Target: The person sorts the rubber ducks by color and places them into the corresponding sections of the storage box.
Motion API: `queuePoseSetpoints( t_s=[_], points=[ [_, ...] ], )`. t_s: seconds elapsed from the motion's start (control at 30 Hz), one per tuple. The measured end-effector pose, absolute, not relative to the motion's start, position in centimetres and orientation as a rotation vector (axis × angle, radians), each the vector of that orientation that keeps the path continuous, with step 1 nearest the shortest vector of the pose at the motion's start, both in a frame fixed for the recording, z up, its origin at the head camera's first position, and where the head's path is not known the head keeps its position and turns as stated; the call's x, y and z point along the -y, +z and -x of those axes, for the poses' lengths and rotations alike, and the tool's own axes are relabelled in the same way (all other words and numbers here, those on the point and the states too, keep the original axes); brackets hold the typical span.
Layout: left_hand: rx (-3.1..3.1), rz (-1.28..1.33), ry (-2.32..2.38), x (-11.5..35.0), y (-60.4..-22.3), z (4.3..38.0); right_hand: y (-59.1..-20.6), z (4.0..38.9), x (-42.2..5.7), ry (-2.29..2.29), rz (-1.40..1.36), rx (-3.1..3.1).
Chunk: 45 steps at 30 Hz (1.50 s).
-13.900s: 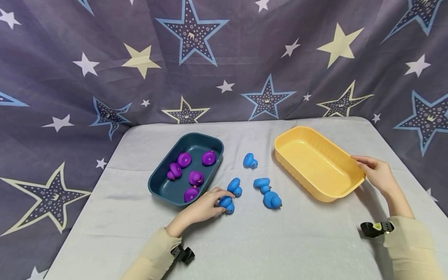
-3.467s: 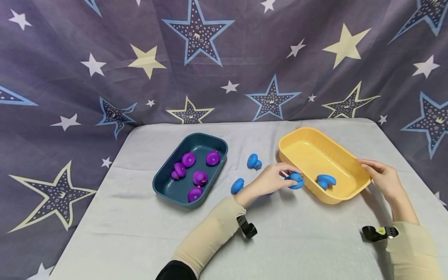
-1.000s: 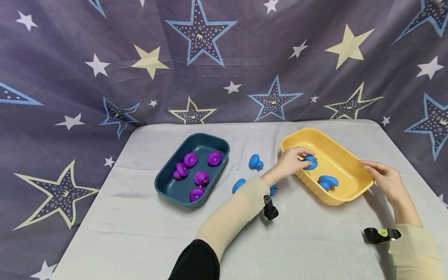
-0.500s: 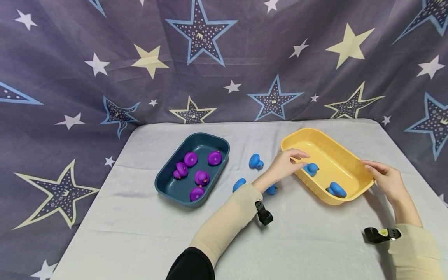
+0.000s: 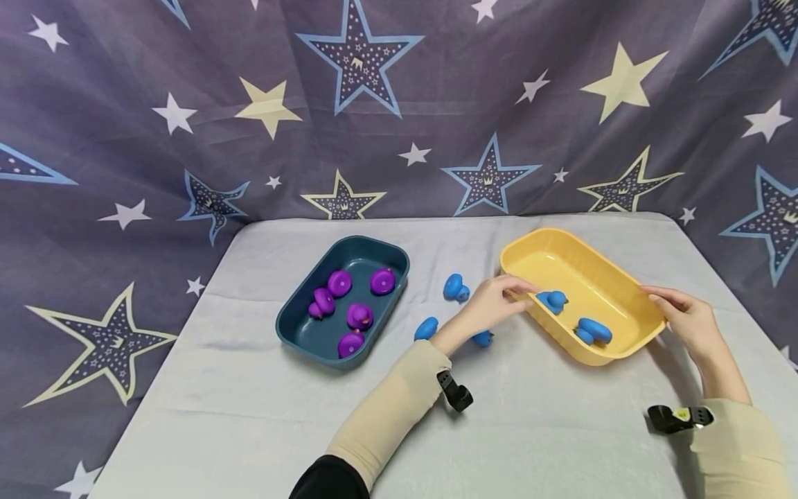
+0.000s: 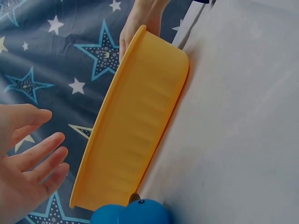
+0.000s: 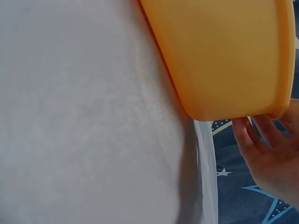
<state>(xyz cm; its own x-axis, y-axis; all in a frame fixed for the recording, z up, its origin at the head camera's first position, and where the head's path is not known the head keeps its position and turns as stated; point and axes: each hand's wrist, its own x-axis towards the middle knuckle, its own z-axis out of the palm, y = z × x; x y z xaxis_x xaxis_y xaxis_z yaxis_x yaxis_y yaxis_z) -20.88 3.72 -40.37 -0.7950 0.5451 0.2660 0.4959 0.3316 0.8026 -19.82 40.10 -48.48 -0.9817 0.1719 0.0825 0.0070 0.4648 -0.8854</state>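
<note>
Yellow tray (image 5: 582,274) holds 2 ducks (image 5: 596,329), L hand (image 5: 491,305) nr, R hand (image 5: 690,322) gripping it.

A plain yellow rectangular tub (image 5: 592,270) and dark-teal rectangular tub (image 5: 312,339) contrast with purple toy ducks (image 5: 360,317) and blue toy ducks (image 5: 595,330). The cloth-covered counter (image 5: 530,430) is pale grey; the dusky-purple fabric backdrop (image 5: 436,83) bears cream, white and blue-outlined stars.

No lettering, brand or number legible. Patterned backdrop cloth (image 5: 455,76): small crown emblems (image 5: 357,63) noted inside several of the outlined stars (image 5: 489,168). Black device (image 5: 663,420) at the right sleeve (image 5: 732,447): one small yellow-green label (image 5: 683,414) observed, any marking on it too small to read.
</note>
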Motion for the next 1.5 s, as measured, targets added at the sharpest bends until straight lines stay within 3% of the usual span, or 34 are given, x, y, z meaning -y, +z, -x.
queuePoseSetpoints(
  t_s=[1.5],
  points=[
    [-2.596,-0.987,1.065,2.8,-41.7,19.2,-48.0,19.5,-39.5,1.544,0.106,2.510]
  ],
)
